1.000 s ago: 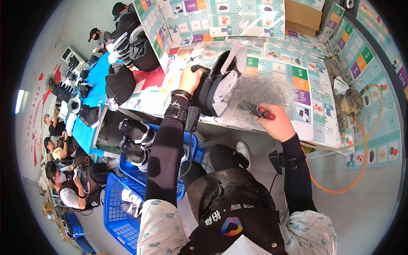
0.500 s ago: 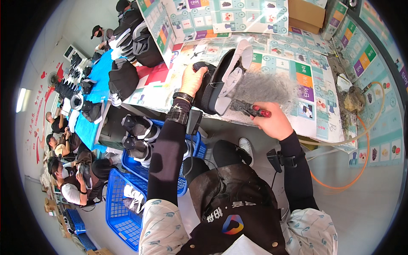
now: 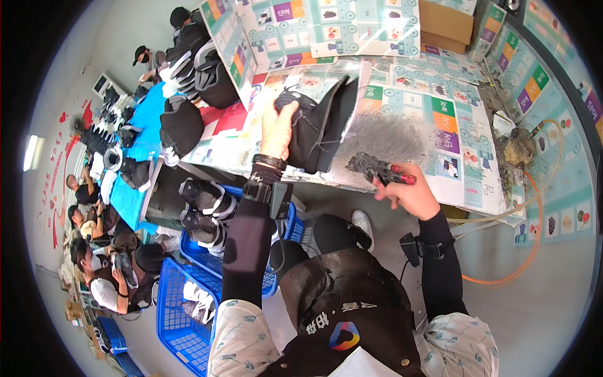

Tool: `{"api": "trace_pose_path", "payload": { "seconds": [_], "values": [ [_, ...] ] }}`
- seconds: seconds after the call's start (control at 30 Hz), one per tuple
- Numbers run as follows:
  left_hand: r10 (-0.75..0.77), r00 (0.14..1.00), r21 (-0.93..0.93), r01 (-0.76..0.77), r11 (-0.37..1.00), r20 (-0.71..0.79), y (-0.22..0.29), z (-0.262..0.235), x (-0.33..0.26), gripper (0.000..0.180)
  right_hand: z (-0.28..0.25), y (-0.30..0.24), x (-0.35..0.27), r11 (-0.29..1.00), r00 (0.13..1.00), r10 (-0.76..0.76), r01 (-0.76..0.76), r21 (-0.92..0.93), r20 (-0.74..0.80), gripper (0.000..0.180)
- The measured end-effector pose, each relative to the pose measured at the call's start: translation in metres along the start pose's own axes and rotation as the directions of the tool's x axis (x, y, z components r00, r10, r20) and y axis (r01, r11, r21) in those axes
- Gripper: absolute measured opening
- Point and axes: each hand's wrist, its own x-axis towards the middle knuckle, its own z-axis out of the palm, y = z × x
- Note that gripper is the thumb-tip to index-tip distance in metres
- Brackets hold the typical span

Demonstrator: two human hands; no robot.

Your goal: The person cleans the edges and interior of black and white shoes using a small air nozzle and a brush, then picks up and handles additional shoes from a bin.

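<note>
My left hand point(image 3: 276, 129) is closed round one end of a black shoe point(image 3: 312, 135) and holds it tilted up at the table's near edge. The shoe's dark upper with its laces faces up. To its right, my right hand point(image 3: 414, 195) grips a dark, grime-covered tool point(image 3: 370, 168) with red on its handle. The tool's kind I cannot make out. Its tip is apart from the shoe, just above the table's front edge. Some fingers of my right hand hang loose below the handle.
The worktable point(image 3: 465, 182) is covered in printed sheets, with a sooty grey patch point(image 3: 392, 135). An orange hose point(image 3: 539, 226) loops at the right. Blue baskets point(image 3: 179, 327) with shoes stand on the floor at the left. Several co-workers sit by a blue-topped table point(image 3: 135, 195).
The shoe has turned over in my left hand: its pale side faced up before, its black upper does now. My right hand and the tool have moved a little right and nearer me.
</note>
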Motion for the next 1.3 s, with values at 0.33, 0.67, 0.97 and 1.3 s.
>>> {"api": "trace_pose_path", "payload": {
  "seconds": [0.33, 0.67, 0.97, 1.3],
  "values": [
    [-0.244, 0.952, -0.125, 0.269, 0.955, 0.183, -0.034, -0.002, 0.015, 0.031, -0.005, -0.01, -0.001, 0.911, 0.96, -0.189, 0.091, -0.402, -0.209, 0.031],
    [-0.225, 0.946, 0.089, 0.209, 0.974, 0.235, -0.009, -0.004, 0.017, 0.038, 0.016, 0.009, 0.022, 0.87, 0.94, -0.282, 0.166, -0.464, -0.192, 0.026],
    [-0.317, 0.899, 0.256, 0.244, 0.935, 0.302, -0.001, -0.022, 0.028, 0.042, 0.022, 0.007, 0.021, 0.875, 0.934, -0.271, 0.138, -0.464, -0.233, 0.03],
    [-0.489, 0.761, 0.293, 0.395, 0.871, 0.426, 0.001, -0.038, 0.063, 0.047, 0.018, -0.004, 0.013, 0.831, 0.866, -0.386, 0.177, -0.528, -0.316, 0.023]
  ]
}}
